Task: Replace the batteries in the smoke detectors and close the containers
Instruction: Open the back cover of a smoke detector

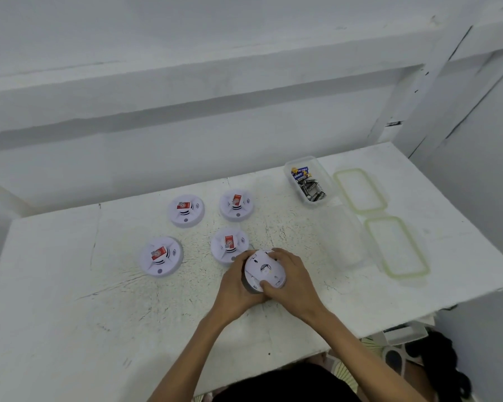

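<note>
One smoke detector (262, 268) gripped between left hand (232, 287) and right hand (292, 278), well inside table (70, 314) edges.

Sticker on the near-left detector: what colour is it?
The sticker is red with a small pale mark; the head view shows it best.

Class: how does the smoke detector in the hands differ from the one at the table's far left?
The held detector is gripped by the left hand and right hand; the far-left detector lies untouched on the table. The held detector shows its back; the far-left detector shows a red label. Both are round and white.
</note>
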Demonstrator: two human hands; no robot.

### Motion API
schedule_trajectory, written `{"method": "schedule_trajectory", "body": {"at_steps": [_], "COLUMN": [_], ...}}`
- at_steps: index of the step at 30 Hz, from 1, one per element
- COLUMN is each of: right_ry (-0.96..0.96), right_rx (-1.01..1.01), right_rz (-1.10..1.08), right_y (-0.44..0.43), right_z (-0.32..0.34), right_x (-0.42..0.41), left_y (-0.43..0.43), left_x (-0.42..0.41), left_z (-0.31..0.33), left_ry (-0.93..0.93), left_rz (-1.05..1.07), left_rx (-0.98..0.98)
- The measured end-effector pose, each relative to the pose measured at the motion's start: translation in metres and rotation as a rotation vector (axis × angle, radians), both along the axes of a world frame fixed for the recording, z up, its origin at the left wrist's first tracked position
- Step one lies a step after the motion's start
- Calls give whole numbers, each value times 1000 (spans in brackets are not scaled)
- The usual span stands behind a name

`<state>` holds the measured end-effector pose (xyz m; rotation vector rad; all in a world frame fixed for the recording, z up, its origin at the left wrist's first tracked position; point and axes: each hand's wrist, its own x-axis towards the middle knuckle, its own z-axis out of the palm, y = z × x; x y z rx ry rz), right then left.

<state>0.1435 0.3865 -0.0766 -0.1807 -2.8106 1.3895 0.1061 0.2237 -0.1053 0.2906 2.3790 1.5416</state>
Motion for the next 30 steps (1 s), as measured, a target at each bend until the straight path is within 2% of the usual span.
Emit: {"method": "schedule_trajectory", "body": {"at_steps": [4,9,15,21,26,30], "right_ry": [-18,19,133,179,69,55], "right_rx": [-149,-116,-263,-68,136,251], "right_rz": [-37,-157,-346,-444,-291,-247], "right_y": [-4,1,20,34,36,36], "right_z": [8,18,32,12,-6,-12], "right_x": [-1,-4,-7,-11,-8,-9], "left_y": [0,-1,2,3,3,4], "left_x": [1,4,7,9,9,9], "left_z": [0,-4,5,-5,-4,-5], "left_ry": [29,129,136,80,119,137], "left_rz": [-12,-22,-11,-44,-20,-13], "left_rx": [28,13,32,50,63,54]}}
